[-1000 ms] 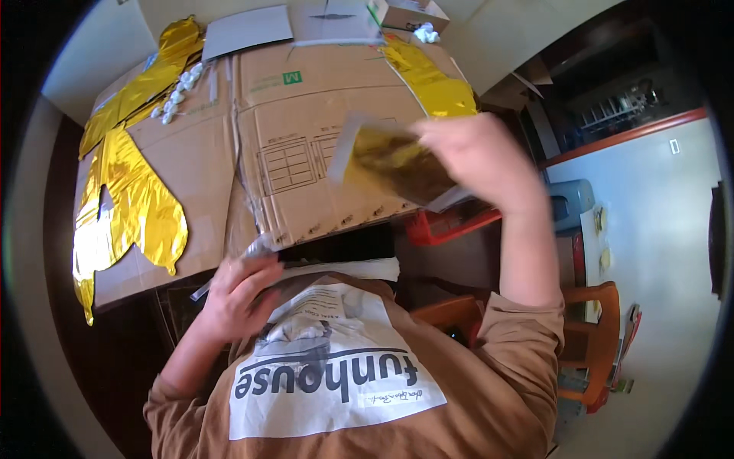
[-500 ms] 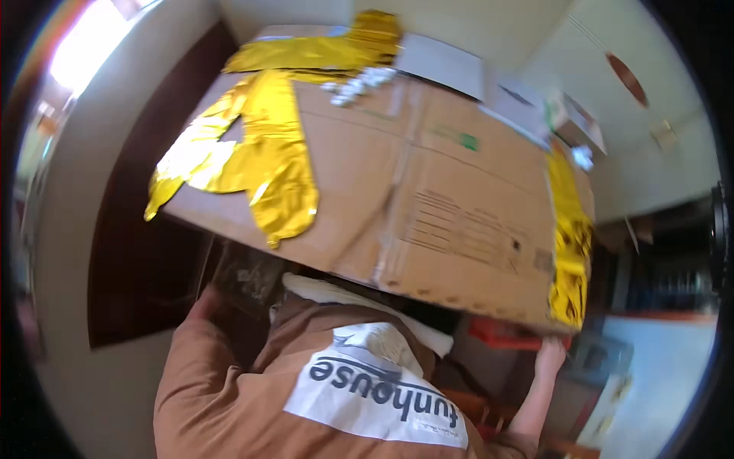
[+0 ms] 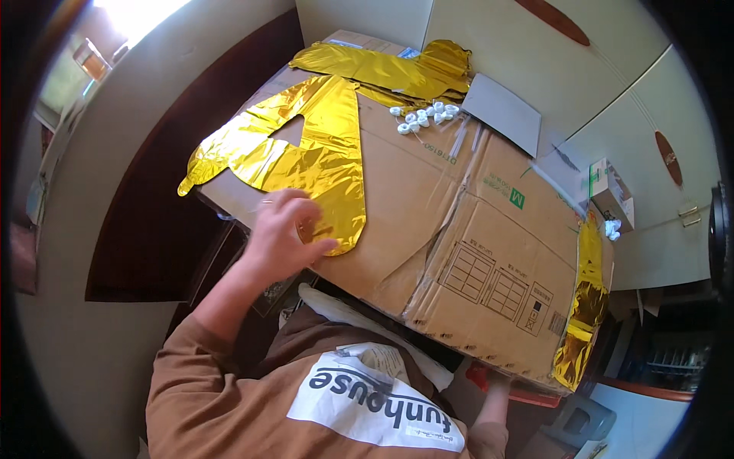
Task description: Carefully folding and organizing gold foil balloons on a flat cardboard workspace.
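A flat gold foil balloon (image 3: 329,145) with a triangular hole lies on the left of a cardboard sheet (image 3: 413,199). My left hand (image 3: 287,229) is over its near end, thumb and fingers apart, the fingertips at the foil. Whether they press on it I cannot tell. At the near right edge of the cardboard, my right hand (image 3: 498,380) reaches to the underside beside something red (image 3: 478,375); its fingers are hidden there. More gold foil (image 3: 382,69) lies folded at the far left, and another folded gold foil piece (image 3: 585,306) runs along the right edge.
Several small white rolls (image 3: 423,117) sit near the far edge beside a grey-white panel (image 3: 502,115). A small open box (image 3: 610,191) stands at the far right. Pale cabinet doors (image 3: 634,138) rise behind, and a grey plastic stool (image 3: 585,419) is at the lower right.
My left hand has risen from below the cardboard's near edge to the balloon's near end. My right hand has shifted left and further under the edge. The view has turned.
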Action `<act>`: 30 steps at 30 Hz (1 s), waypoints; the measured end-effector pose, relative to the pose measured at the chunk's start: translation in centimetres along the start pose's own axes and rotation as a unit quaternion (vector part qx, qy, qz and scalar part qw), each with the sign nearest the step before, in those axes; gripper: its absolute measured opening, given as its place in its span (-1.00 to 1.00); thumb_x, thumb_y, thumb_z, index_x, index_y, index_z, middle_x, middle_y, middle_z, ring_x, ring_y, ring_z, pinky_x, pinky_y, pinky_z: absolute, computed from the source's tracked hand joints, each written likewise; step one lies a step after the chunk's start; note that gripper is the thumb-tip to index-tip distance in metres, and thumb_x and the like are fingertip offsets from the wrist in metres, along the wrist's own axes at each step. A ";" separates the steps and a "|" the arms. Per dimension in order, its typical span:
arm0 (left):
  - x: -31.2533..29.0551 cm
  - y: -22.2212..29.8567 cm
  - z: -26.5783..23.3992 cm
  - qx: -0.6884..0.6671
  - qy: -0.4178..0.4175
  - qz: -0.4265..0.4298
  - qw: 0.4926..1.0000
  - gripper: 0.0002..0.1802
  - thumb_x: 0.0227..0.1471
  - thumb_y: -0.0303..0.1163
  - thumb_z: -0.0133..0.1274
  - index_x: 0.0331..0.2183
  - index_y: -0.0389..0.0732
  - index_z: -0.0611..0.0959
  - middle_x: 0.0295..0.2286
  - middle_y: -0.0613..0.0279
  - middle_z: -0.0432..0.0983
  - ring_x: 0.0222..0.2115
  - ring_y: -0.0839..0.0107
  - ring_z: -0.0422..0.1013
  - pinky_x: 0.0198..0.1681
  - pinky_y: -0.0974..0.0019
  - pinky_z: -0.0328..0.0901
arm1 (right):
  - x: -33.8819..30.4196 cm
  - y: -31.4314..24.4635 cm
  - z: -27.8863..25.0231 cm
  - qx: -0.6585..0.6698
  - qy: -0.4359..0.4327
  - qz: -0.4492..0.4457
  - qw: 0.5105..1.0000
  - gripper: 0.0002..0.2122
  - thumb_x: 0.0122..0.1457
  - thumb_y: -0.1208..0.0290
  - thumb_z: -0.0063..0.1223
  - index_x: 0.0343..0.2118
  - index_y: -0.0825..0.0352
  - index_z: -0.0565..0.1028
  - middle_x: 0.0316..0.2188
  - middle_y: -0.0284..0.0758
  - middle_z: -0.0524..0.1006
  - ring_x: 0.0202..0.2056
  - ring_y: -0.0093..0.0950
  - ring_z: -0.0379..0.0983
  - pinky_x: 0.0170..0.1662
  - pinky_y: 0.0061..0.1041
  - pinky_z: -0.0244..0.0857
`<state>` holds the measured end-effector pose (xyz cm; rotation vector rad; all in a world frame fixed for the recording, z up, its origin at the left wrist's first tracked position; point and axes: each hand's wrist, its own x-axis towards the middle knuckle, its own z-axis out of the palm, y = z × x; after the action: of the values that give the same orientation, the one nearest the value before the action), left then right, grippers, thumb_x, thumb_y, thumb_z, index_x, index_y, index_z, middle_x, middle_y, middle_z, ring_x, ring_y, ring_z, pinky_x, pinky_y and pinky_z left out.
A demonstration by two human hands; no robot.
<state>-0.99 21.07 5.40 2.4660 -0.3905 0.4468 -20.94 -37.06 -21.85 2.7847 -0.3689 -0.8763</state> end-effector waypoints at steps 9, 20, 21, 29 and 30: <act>2.0 -5.7 3.1 -0.041 -0.094 -0.017 0.995 -0.78 -0.05 -0.24 0.30 -0.36 -0.09 0.64 -0.24 0.22 0.47 -0.16 0.13 0.34 -0.05 0.08 0.22 | -12.6 -13.9 -33.0 0.397 -0.079 -0.504 0.763 -0.82 0.17 0.38 0.20 -0.22 0.35 0.62 -0.33 -0.17 0.62 -0.30 -0.26 0.58 -0.19 -0.38 0.44; 3.5 -4.9 2.6 -0.144 -0.058 -0.012 0.988 -0.84 0.00 -0.29 0.26 -0.41 -0.13 0.63 -0.44 0.37 0.50 -0.36 0.42 0.40 -0.20 0.29 0.26 | -3.9 -33.3 -39.8 0.188 0.324 -0.514 0.772 -0.90 0.08 0.38 0.22 -0.41 0.26 0.56 -0.34 -0.28 0.47 -0.20 -0.28 0.44 -0.13 -0.27 0.28; 3.8 -5.5 2.0 -0.269 -0.063 -0.134 0.952 -0.85 0.04 -0.31 0.23 -0.41 -0.15 0.62 -0.46 0.39 0.50 -0.39 0.50 0.39 -0.26 0.37 0.26 | -4.1 -33.8 -39.8 0.176 0.335 -0.502 0.777 -0.90 0.06 0.39 0.25 -0.39 0.25 0.57 -0.33 -0.29 0.46 -0.17 -0.29 0.43 -0.12 -0.27 0.26; 7.1 -12.4 -4.7 -0.554 0.196 -0.190 0.787 -0.93 0.22 -0.43 0.07 -0.31 -0.21 0.57 -0.41 0.35 0.56 -0.46 0.67 0.43 -0.42 0.52 0.33 | -3.5 -34.3 -42.4 0.136 0.336 -0.539 0.760 -0.50 -0.08 0.37 0.35 -0.02 0.35 0.48 0.16 -0.05 0.34 0.22 -0.04 0.20 0.24 -0.07 0.09; 7.1 -12.7 -5.2 -0.571 0.212 -0.186 0.771 -0.93 0.24 -0.42 0.05 -0.29 -0.21 0.57 -0.39 0.32 0.56 -0.43 0.63 0.46 -0.36 0.49 0.37 | -3.4 -34.5 -43.5 0.135 0.316 -0.545 0.765 -0.43 -0.08 0.36 0.34 0.04 0.37 0.45 0.21 -0.01 0.30 0.25 -0.01 0.17 0.28 -0.05 0.05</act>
<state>8.98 32.85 5.80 1.1422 0.0563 0.3985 7.78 1.58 5.99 3.1710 1.4499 0.1200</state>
